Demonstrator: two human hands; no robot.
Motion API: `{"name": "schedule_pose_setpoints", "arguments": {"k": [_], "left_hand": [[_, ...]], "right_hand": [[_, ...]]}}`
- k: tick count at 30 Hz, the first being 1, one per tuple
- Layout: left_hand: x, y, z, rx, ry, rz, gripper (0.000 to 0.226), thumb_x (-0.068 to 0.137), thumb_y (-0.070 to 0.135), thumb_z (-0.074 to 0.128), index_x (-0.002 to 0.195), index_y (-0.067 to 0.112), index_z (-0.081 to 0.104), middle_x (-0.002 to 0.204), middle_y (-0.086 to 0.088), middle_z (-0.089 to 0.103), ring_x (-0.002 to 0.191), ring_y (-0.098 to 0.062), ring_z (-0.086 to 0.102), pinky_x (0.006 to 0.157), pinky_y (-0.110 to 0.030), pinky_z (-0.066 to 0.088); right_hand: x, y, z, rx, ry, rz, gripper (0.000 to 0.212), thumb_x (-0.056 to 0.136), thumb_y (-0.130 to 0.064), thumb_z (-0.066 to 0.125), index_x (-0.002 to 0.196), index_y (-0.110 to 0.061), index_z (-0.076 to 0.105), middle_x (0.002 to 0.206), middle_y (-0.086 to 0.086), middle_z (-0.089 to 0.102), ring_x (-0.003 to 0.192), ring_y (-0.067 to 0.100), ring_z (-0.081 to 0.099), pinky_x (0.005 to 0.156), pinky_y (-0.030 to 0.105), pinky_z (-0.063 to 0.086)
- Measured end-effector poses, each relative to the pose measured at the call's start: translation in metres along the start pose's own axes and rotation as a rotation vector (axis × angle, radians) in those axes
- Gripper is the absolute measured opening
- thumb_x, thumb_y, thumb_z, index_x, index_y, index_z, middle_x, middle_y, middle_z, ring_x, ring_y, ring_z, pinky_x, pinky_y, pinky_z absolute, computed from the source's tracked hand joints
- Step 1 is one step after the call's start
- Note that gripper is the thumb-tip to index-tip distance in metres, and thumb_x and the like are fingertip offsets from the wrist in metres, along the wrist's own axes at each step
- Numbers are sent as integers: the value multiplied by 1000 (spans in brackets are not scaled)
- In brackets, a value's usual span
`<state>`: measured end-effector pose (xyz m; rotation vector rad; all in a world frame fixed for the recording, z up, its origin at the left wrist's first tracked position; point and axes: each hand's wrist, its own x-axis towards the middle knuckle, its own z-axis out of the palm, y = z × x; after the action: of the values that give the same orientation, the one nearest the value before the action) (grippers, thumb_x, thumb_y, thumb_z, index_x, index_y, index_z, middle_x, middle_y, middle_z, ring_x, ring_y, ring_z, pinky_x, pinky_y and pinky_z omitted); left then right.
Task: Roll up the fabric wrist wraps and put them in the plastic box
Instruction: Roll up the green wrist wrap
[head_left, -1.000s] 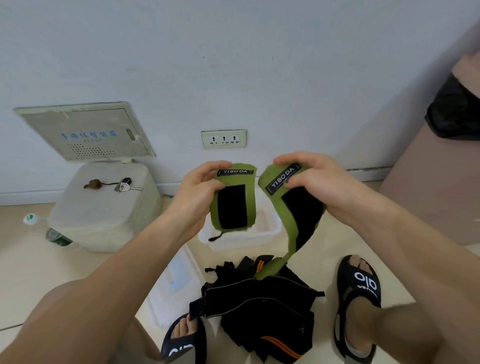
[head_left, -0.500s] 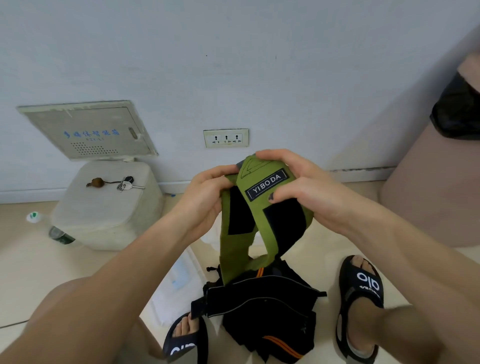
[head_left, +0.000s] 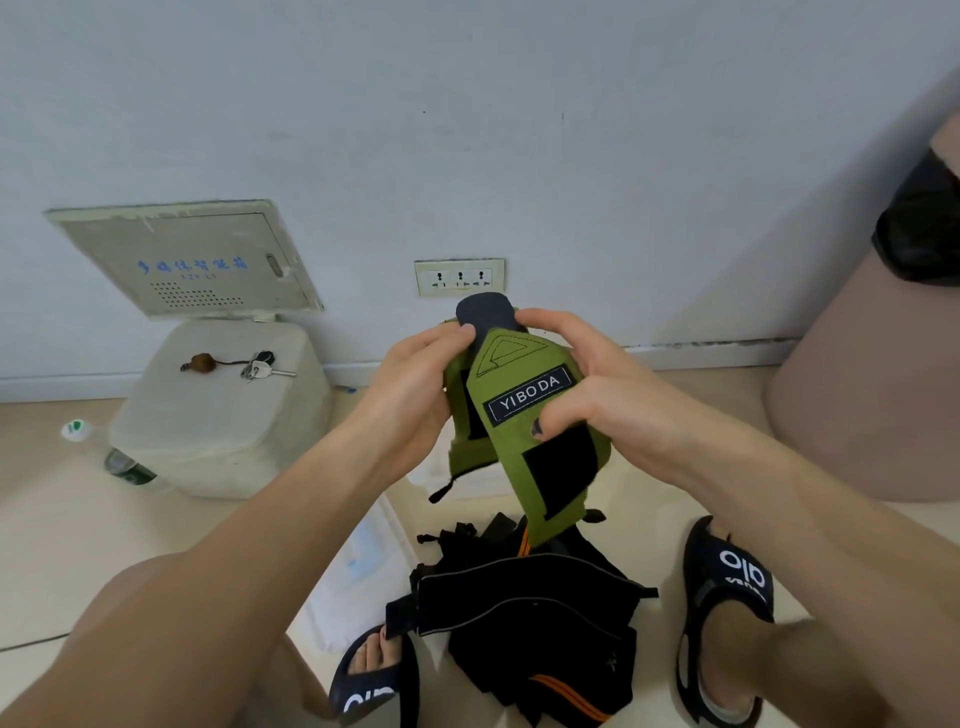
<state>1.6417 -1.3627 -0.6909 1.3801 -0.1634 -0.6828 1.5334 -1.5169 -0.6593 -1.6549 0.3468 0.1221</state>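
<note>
Wrist wraps (head_left: 524, 415) of olive-green fabric sit at the centre of the view, held up between both hands above the floor. The front wrap carries a black "YIBODA" label, a stitched triangle near its top and a black fuzzy fastening patch lower down; a dark rounded tab sticks up at 12 o'clock from it. A second green wrap lies behind it at 9 o'clock, mostly covered.

The left hand (head_left: 410, 395) pinches the wraps from the 9 o'clock side, thumb pressed on the dark tab. The right hand (head_left: 597, 395) closes on them from 3 o'clock, thumb on the front face just below the label, fingers curled over the top edge.

At 6 o'clock a heap of black gear (head_left: 530, 618) with orange stripes lies on the pale tiled floor, between two black sandals (head_left: 727, 587). The plastic box (head_left: 431, 473) is white and mostly hidden behind the wraps and forearms. At 9 o'clock stands a rounded white container (head_left: 223, 415) with keys (head_left: 260, 366) on top; beside it lies a clear bottle (head_left: 122, 460). A wall socket (head_left: 460, 277) sits at 12 o'clock.
</note>
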Motion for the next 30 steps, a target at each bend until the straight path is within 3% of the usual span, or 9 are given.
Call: {"name": "schedule_pose_setpoints", "arguments": {"k": [4,9,12,14,17,20,26,30], "left_hand": [[-1,0,1,20,-11,25,29,108,16,49,118,1,71,115,-17,75,102,-28,70,98,-43,54],[-2,-1,5,53,-12,37,28,108,18,51,115,4,74,116,-24,72,96,-27,65,92,-43,50],[-1,1,5,19,12,19,32,108,22,49,117,5,73,107,-15,72,95,-24,64,90,-42,50],[-1,4,3,11,-4,22,31,107,22,49,119,11,74,113,-10,75,96,-22,68,88,-40,54],[-1,5,-1,4,14,47,31,105,4,47,123,13,71,115,-8,77,99,-22,73,80,-33,60],[0,6,-2,-16,47,67,38,100,-9,47,126,10,67,116,-12,76,102,-26,74,87,-35,61],[3,8,0,-49,82,71,32,103,-4,49,126,8,68,117,-11,76,109,-27,73,94,-36,60],[2,9,1,-83,68,67,31,103,-2,50,126,8,68,114,-11,77,102,-23,75,89,-34,62]], "right_hand": [[6,1,6,106,50,16,64,88,-2,73,139,-34,50,112,0,75,98,18,76,84,34,58],[14,1,11,168,173,8,27,101,-16,62,127,-23,63,101,2,79,87,15,76,68,24,55],[15,-1,10,202,199,30,22,100,-13,60,119,-22,68,100,4,79,83,16,75,64,24,56],[17,-1,7,231,224,45,22,99,-10,59,116,-18,71,102,8,78,87,19,74,71,30,56],[17,1,3,251,224,48,23,97,-8,56,113,-14,72,101,8,77,90,20,72,78,35,55],[16,5,4,223,190,63,21,97,-10,57,110,-15,72,98,6,76,89,20,71,83,39,54],[11,9,12,207,138,58,13,101,-21,62,111,-17,69,93,5,77,80,19,73,69,30,54],[11,11,17,197,134,76,11,103,-22,60,111,-20,67,91,4,78,79,18,75,65,27,55]]}}
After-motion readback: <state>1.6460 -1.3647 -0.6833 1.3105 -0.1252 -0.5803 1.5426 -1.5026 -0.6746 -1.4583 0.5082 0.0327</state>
